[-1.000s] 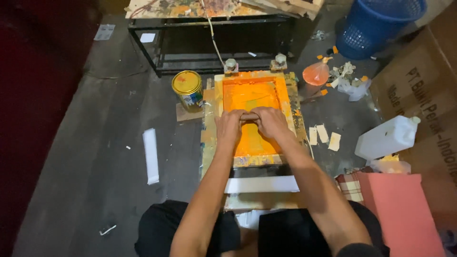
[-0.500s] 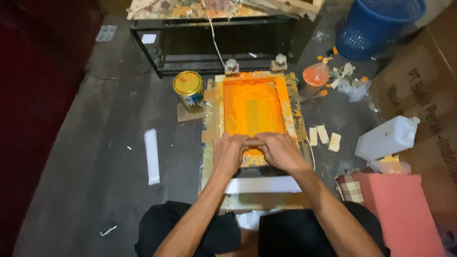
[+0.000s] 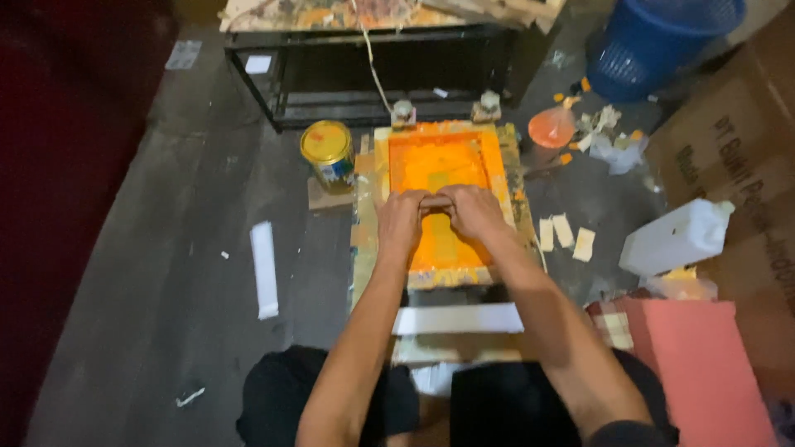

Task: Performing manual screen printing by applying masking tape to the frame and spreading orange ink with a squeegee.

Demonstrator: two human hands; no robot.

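Observation:
A wooden printing frame (image 3: pixel 507 178) with an orange-inked screen lies flat on the floor in front of me. My left hand (image 3: pixel 401 220) and my right hand (image 3: pixel 475 210) sit side by side on the middle of the screen. Both grip a squeegee (image 3: pixel 433 201), mostly hidden under the fingers. Orange ink covers the mesh above and below my hands. A white strip (image 3: pixel 457 319) lies across the near end of the frame, just ahead of my knees.
A yellow-lidded paint can (image 3: pixel 328 154) stands left of the frame. An orange cup (image 3: pixel 551 128), paper scraps, a white jug (image 3: pixel 675 238), a pink slab (image 3: pixel 697 364), a blue basket (image 3: pixel 654 41) and cardboard boxes sit right. A black shelf rack (image 3: pixel 373 74) stands behind.
My hands had pulled the squeegee toward me to the near end of the screen, and have now pushed it back up to the middle.

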